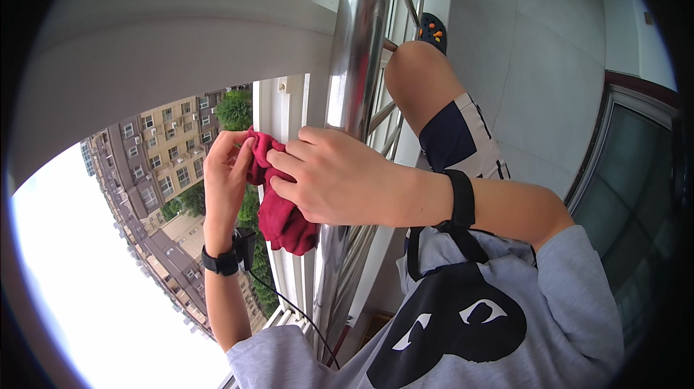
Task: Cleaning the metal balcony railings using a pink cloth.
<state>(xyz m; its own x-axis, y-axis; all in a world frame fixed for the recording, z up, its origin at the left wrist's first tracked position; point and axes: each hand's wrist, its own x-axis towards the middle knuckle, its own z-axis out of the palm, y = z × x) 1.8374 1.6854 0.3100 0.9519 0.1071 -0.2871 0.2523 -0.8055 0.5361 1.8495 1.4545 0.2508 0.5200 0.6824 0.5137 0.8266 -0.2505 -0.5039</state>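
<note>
A crumpled dark-red cloth (284,221) hangs against the white window frame (271,112), bunched between my two hands. My left hand (227,158) is at the cloth's upper left corner and pinches it between thumb and fingers, on the outer side of the frame. From the right comes my right hand (336,177), back facing up, with its bent fingers gripping the cloth's upper part. Its thumb is hidden. The lower folds of the cloth hang free below the right fingers. Black straps circle both wrists, and a small black device sits at the left one.
A thick stainless-steel handrail (352,63) runs beside the frame under my right hand, with thinner bars (379,118) behind it. Outside the opening are apartment buildings (168,145) and trees far below. A black cable (293,305) trails from my left wrist. Pale tiles (553,63) cover the floor.
</note>
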